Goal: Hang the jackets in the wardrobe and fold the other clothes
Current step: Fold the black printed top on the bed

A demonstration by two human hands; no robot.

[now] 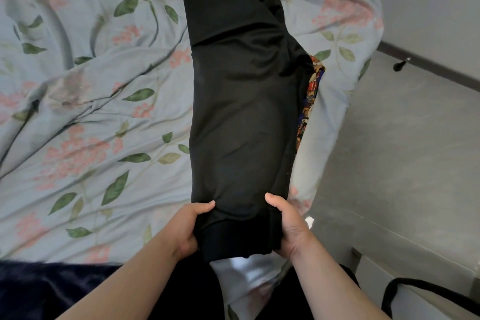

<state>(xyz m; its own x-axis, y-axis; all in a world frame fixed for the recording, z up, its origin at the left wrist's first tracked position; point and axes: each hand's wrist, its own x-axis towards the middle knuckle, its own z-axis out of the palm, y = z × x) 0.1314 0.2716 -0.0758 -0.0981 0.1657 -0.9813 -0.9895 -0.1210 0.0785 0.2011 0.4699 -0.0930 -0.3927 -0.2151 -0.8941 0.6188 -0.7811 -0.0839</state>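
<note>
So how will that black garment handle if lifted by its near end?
Probably floppy: the black garment creases and drapes over the floral bedcover. Perhaps slippery, given its sheen. Left hand and right hand grip one end, so the rest would likely dangle.

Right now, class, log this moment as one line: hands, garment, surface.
left hand: grips near end; right hand: grips near end; black garment: folded narrow, on floral bedspread; patterned cloth: partly beneath

Single head-worn wide-angle cam, pitched forward and down over the bed [78,138]. Close range: left hand [187,226] and right hand [291,226] sit low centre, black garment [241,112] runs up mid-frame. Floor [389,138] on the right, edges bowed.
</note>
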